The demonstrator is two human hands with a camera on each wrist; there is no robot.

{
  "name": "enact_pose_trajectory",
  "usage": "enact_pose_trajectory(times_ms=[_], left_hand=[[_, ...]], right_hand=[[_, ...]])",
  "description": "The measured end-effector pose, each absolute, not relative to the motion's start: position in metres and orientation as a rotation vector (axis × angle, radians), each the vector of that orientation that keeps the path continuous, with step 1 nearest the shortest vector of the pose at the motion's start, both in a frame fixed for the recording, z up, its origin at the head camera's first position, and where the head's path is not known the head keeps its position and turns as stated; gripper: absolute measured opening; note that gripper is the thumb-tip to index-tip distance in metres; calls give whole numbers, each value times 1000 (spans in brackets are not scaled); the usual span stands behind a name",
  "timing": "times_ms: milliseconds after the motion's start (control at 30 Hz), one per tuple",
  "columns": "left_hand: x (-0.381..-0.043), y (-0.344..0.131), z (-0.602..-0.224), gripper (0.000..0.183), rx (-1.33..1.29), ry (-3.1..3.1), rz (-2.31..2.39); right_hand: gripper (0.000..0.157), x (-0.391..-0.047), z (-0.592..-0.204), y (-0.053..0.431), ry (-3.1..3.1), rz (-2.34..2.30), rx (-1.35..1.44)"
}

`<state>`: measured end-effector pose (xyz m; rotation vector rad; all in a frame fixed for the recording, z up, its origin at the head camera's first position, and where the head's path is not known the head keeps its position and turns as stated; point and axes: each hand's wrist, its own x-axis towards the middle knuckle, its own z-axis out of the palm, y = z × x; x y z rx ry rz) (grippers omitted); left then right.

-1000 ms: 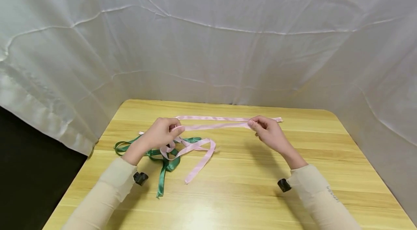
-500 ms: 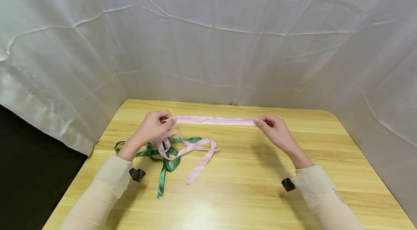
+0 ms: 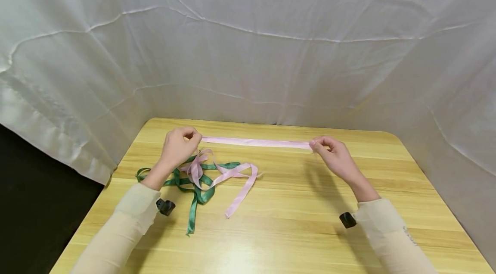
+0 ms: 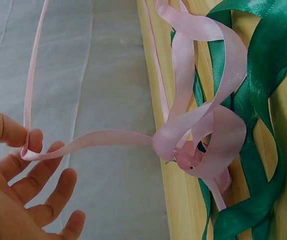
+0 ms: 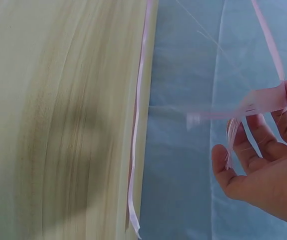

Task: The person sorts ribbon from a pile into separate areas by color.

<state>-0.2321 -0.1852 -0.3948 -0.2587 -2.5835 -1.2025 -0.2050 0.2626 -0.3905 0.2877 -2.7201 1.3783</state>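
A pink satin ribbon (image 3: 255,141) stretches nearly straight between both hands, above the far part of the table. The left hand (image 3: 179,147) pinches it between thumb and index finger, its other fingers loosely bent. From that pinch the ribbon runs to a loose pink tangle (image 4: 223,130) on the table. The right hand (image 3: 336,157) pinches near the ribbon's other end, where frayed threads (image 5: 233,131) hang down. Another pink strand (image 5: 135,150) lies along the table's far edge in the right wrist view. Green satin ribbon (image 3: 205,196) lies in loops under and beside the pink tangle.
The wooden table (image 3: 294,231) has rounded far corners. A pale fabric curtain (image 3: 248,67) hangs behind it and along its sides. Small black cameras (image 3: 165,207) sit at both wrists. At the left is a dark area (image 3: 35,205).
Both hands have moved apart, the left one further left and back, the right one to the right. The pink ribbon between them has lengthened, and the tangle has shifted slightly.
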Motion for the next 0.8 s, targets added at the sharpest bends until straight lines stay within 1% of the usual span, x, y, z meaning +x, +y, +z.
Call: enact_pose_trajectory(times_ms=[100,167,433,633,800], left_hand=[[-233,-185,-394,24,-231,-2582,-1218],[-234,-186,-393,22,-258,-2580,-1226],[-237,-195,-392,14,-478,-2565,-1233],[-237,-198,-391,13,-521,-2577,-1326],[-236,-199,-388,11,-551,-2557,-1545]], right_hand=[[43,-205,-389,263,-2718,1386,279],[42,-205,-388,263,-2707,1384,271],[38,-206,-385,268,-2603,1464,230],[28,-208,-384,270,-2532,1534,222],[35,-208,-382,269,-2520,1559,234]])
